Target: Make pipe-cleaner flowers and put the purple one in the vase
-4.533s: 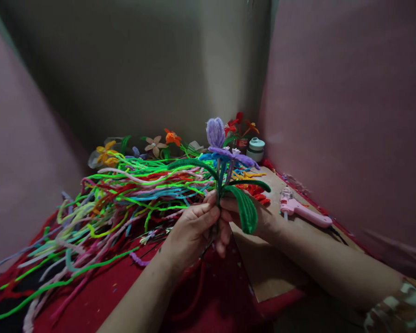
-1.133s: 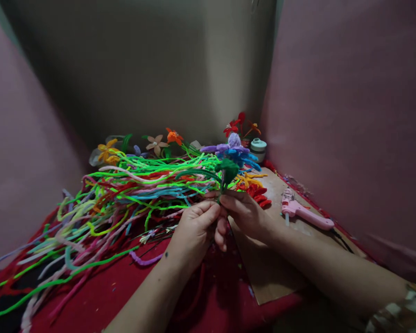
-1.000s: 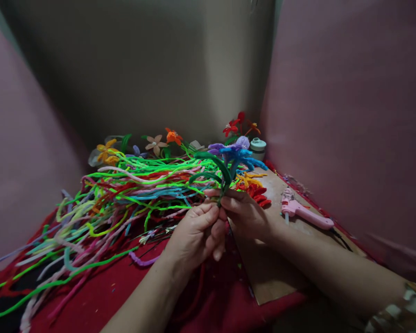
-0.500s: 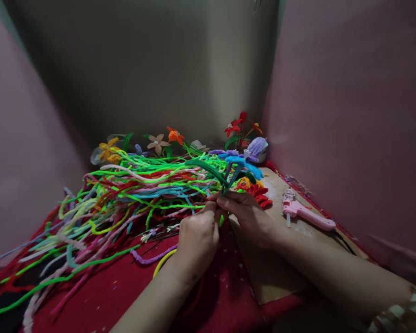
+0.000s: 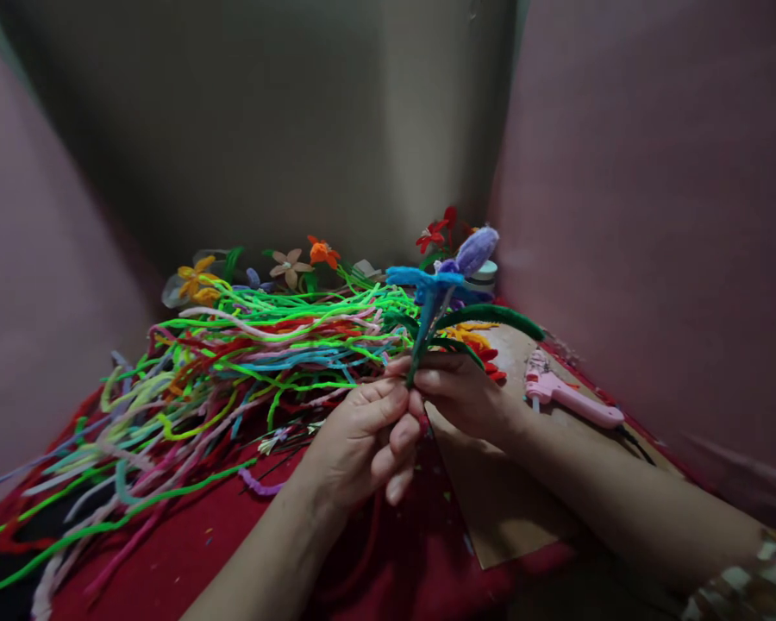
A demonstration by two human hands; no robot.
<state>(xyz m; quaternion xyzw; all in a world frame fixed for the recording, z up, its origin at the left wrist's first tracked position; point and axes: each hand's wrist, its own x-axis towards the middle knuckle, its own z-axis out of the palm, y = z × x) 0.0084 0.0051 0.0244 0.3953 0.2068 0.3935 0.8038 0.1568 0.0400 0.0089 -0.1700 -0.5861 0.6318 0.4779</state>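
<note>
A bunch of fuzzy flowers stands upright between my hands, with a blue flower (image 5: 427,283), a purple flower (image 5: 477,250) and dark green leaves (image 5: 501,317) that curve out to the right. Their green stems meet at the bottom, where my right hand (image 5: 462,392) pinches them between thumb and fingers. My left hand (image 5: 368,435) closes its thumb and forefinger on the lower end of the same stems, its other fingers curled loosely below. Both hands touch or nearly touch there.
A large heap of coloured pipe cleaners (image 5: 259,345) covers the left side of the red cloth (image 5: 187,552). On the right, a pink glue gun (image 5: 572,398) lies on a brown board (image 5: 510,509). Finished flowers (image 5: 289,267) line the back, beside a white-lidded jar (image 5: 485,274).
The flower bunch has turned, so the leaves that pointed left now reach right and the purple flower stands higher. My left hand has rolled over, showing its fingers.
</note>
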